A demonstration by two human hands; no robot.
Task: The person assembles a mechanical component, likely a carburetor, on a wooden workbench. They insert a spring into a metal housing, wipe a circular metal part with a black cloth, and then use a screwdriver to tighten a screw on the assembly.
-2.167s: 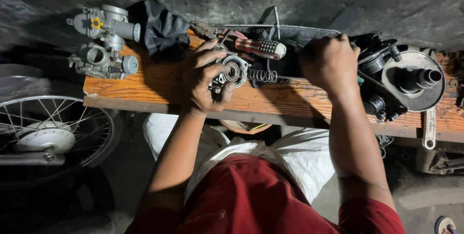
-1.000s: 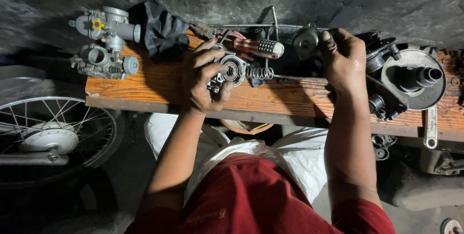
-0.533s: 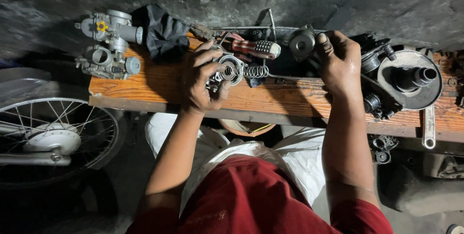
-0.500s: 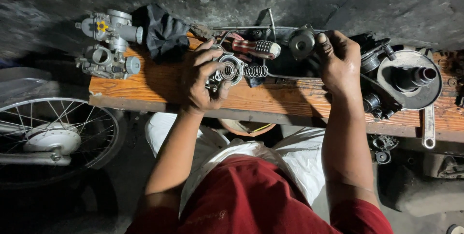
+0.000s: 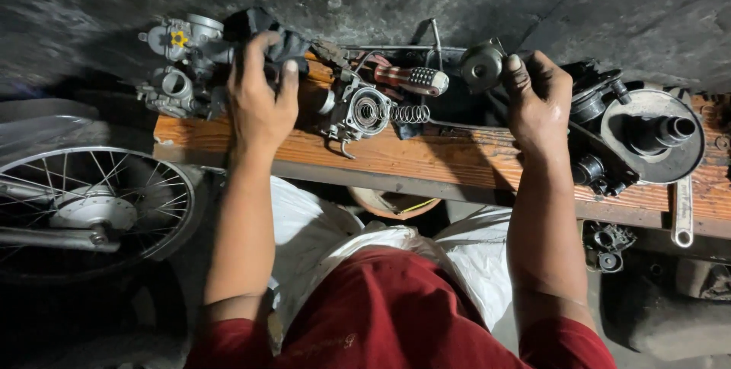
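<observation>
Left hand [image 5: 260, 99] spread flat, right hand [image 5: 537, 99] curled.

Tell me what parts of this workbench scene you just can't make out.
Head view only:
- Black cloth: mostly under the left hand.
- Round metal part: grip hidden behind the right hand.
- Spoked wheel: cut off by the left edge.
- Under the wooden bench: too dark.

Your left hand [image 5: 259, 102] lies flat on a crumpled black cloth [image 5: 266, 30] at the far edge of the wooden surface [image 5: 426, 159]. Your right hand [image 5: 537, 99] holds a small round grey metal part [image 5: 482, 66] up, tilted, just above the surface.
</observation>
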